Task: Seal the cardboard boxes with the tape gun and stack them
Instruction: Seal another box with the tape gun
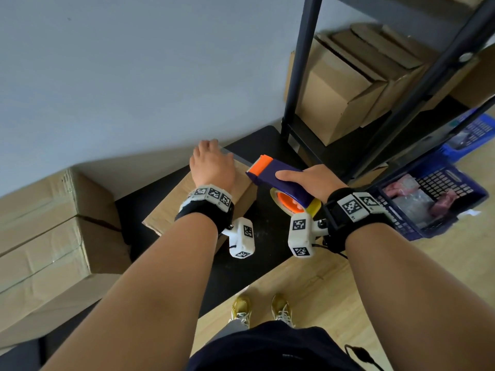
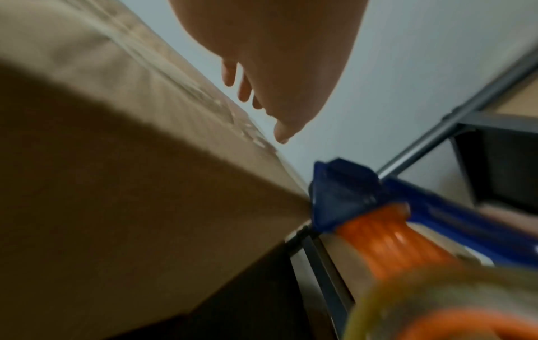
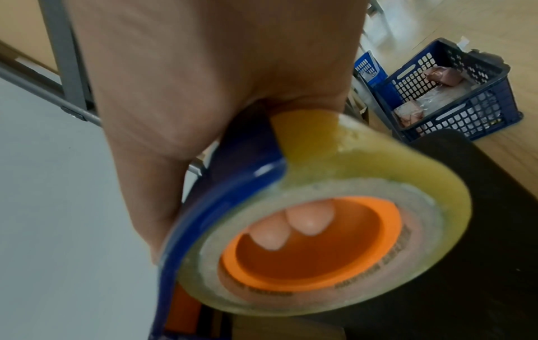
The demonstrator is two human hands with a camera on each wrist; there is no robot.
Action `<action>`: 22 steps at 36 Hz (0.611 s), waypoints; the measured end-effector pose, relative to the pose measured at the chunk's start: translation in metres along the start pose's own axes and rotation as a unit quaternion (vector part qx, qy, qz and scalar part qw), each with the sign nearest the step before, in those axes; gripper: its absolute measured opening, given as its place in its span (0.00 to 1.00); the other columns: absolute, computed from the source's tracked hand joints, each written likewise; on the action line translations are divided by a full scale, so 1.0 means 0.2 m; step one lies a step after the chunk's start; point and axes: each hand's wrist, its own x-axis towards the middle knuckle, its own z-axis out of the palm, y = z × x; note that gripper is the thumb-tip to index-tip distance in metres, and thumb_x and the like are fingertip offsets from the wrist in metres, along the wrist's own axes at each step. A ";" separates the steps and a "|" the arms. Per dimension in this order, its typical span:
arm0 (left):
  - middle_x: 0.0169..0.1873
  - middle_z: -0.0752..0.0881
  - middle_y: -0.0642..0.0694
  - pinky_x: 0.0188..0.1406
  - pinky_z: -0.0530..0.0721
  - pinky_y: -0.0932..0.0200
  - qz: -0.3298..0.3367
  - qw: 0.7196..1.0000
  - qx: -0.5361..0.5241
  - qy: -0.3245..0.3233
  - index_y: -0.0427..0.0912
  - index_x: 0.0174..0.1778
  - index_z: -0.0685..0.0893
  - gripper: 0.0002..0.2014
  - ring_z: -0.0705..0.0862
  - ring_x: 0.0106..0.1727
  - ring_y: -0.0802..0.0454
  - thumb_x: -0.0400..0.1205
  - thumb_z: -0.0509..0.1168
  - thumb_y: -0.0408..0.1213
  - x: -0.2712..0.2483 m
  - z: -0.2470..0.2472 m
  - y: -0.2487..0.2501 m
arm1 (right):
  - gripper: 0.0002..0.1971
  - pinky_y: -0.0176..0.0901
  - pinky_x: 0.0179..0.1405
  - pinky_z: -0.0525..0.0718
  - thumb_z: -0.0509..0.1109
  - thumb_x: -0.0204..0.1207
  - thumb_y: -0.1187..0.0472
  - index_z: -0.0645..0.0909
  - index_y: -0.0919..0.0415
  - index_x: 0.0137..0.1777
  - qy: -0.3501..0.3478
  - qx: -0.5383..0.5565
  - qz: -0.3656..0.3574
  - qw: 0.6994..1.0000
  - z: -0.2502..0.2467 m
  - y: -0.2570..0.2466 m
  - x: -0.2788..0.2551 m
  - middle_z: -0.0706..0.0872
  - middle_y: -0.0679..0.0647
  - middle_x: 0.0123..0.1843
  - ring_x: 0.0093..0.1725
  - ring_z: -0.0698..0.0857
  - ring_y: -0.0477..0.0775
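- The person's left hand (image 1: 213,167) lay on top of a small cardboard box (image 1: 171,210) that sat on the black worktop (image 1: 267,236). From the left wrist view its fingers (image 2: 244,92) hung straight and a little apart over the far edge, where a strip of clear tape ran along the top seam.
- The right hand (image 1: 312,180) held a blue and orange tape gun (image 1: 273,172) just beside the box's right edge. Its fingers (image 3: 308,220) were wrapped round the handle, the tips showing through the orange hub of the tape roll (image 3: 364,174).
- The gun's orange toothed end pointed away from the person, level with the far right corner of the box, but I could not tell whether it touched the cardboard.
- Two large cardboard boxes (image 1: 45,236) were stacked to the left, against the wall.
- A dark metal shelf rack (image 1: 297,76) stood beyond the worktop to the right, with more brown boxes (image 1: 337,89) on it.
- A blue plastic crate (image 1: 439,204) sat on the wooden floor at the right, holding plastic-wrapped pinkish items.
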 end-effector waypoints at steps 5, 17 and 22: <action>0.85 0.50 0.46 0.83 0.40 0.42 -0.014 0.997 0.055 -0.061 0.41 0.85 0.49 0.32 0.45 0.85 0.48 0.88 0.42 0.55 -0.11 0.11 0.01 | 0.24 0.41 0.38 0.75 0.73 0.74 0.36 0.81 0.60 0.39 -0.003 0.020 -0.008 1.000 0.00 0.03 -0.01 0.86 0.56 0.40 0.41 0.84 0.54; 0.84 0.37 0.48 0.81 0.33 0.41 -0.025 0.991 0.079 -0.106 0.43 0.85 0.38 0.33 0.34 0.84 0.50 0.87 0.34 0.56 -0.13 0.14 0.01 | 0.27 0.48 0.57 0.81 0.75 0.72 0.38 0.85 0.65 0.52 -0.048 0.069 0.066 0.994 -0.06 0.30 -0.08 0.90 0.61 0.48 0.50 0.88 0.58; 0.84 0.37 0.48 0.82 0.34 0.41 -0.027 0.990 0.089 -0.108 0.42 0.85 0.38 0.33 0.35 0.84 0.50 0.87 0.34 0.56 -0.14 0.14 0.02 | 0.27 0.47 0.53 0.82 0.76 0.69 0.35 0.84 0.62 0.43 -0.039 0.059 0.070 0.995 -0.02 0.29 -0.05 0.89 0.58 0.42 0.45 0.88 0.57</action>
